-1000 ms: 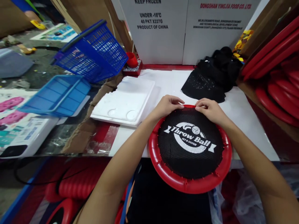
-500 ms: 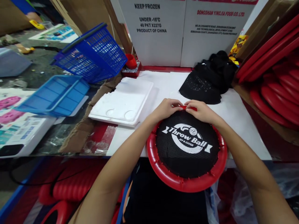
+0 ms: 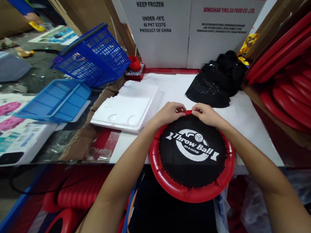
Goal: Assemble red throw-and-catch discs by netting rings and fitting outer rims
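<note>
A red round plastic hoop [image 3: 189, 192] lies at the near edge of the white table [image 3: 245, 123], partly overhanging it. Black mesh [image 3: 191, 161] with a white "Throw Ball" logo is stretched across the hoop. My left hand [image 3: 170, 113] and my right hand [image 3: 206, 115] sit side by side at the hoop's far rim. The fingertips of both pinch the mesh edge against the rim there. The fingertips almost touch each other.
A heap of black mesh pieces [image 3: 216, 82] lies at the table's back right. A white foam tray [image 3: 126, 105] is to the left. Blue baskets [image 3: 94, 55] and a blue lid [image 3: 53, 100] stand further left. Stacked red hoops [image 3: 289, 81] fill the right side. White cartons [image 3: 189, 29] stand behind.
My hands have moved closer together at the far rim, the right hand sliding left. The hoop sits slightly further left in view.
</note>
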Available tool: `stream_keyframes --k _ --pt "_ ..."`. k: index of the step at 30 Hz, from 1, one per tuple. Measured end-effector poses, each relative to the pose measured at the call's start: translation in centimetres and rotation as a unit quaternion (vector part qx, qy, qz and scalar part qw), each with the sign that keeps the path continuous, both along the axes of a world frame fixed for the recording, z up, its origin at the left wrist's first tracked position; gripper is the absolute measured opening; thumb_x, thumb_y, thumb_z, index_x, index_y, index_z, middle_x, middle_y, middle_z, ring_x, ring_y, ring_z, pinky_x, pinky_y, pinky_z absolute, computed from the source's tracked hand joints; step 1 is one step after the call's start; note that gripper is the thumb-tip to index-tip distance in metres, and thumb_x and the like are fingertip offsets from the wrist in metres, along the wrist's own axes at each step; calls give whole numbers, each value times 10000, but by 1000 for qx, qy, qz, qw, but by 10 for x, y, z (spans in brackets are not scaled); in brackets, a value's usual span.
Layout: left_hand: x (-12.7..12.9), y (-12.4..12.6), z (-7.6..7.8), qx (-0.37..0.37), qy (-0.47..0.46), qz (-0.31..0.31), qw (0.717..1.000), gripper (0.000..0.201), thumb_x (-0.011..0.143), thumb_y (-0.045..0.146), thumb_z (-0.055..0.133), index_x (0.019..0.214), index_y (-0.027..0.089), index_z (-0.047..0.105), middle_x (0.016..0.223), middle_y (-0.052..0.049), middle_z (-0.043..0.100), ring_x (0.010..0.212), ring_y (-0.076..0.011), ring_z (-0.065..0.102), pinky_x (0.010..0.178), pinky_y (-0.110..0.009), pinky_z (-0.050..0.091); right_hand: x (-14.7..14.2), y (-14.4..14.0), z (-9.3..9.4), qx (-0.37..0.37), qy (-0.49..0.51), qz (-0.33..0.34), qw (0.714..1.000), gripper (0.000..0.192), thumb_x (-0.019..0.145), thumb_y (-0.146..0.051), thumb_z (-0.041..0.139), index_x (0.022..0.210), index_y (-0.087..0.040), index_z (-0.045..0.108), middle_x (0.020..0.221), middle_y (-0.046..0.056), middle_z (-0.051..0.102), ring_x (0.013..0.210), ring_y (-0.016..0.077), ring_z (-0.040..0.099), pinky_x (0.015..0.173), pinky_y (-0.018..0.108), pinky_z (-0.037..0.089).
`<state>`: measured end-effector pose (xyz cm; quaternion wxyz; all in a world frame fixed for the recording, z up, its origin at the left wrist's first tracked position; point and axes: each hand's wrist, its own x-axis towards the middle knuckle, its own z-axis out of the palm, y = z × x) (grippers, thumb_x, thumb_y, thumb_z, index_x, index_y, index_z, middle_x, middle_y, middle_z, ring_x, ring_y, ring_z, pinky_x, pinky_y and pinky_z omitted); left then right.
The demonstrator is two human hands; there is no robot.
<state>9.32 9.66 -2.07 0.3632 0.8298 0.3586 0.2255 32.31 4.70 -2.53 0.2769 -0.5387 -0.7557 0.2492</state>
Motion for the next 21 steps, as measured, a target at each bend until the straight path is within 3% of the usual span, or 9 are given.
stream_keyframes --k 5,14,17,21 --pt "-11 -1 8 -16 11 -15 1000 187 948 347 692 930 198 805 897 -50 810 829 -186 724 797 -326 547 -2 0 -4 16 -22 -41 999 167 927 -194 632 764 -200 666 876 54 706 846 200 629 816 354 474" --pt "-10 -19 9 100 96 -54 989 239 1022 334 613 954 206 803 990 -77 785 948 -227 693 929 -382 519 0 -2 -4 -1 -15 -46 999 149 908 -185 643 770 -200 699 904 59 743 852 209 655 846 375 517" --pt "-10 -23 10 145 134 -66 978 309 1070 318 536 1015 167 801 1054 -115 754 1011 -249 676 956 -399 524 9 -9 -2 8 38 -36 999 121 938 -226 650 912 -200 766 1084 86 781 974 235 711 926 413 556" --pt "-8 -29 13 221 143 -41 964 296 1074 286 515 1136 155 774 1155 -139 729 1085 -277 668 993 -427 526 20 -21 -6 77 21 54 995 207 992 -310 666 1121 -230 806 1424 122 707 1319 286 656 1177 513 482"
